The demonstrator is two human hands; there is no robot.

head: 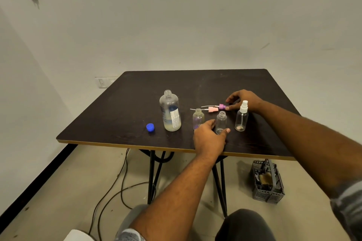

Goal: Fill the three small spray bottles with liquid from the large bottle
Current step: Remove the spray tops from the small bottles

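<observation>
Your dark table (121, 107) carries the large bottle (170, 111), uncapped and upright, a little liquid at its bottom. Your left hand (210, 139) cups the middle small bottle (221, 122), thumb and fingers loosely round its base. Your right hand (243, 100) pinches the purple sprayer (221, 106). The capped bottle (242, 117) stands right, the open one (198, 118) left. The blue cap (150, 127) lies apart.
</observation>
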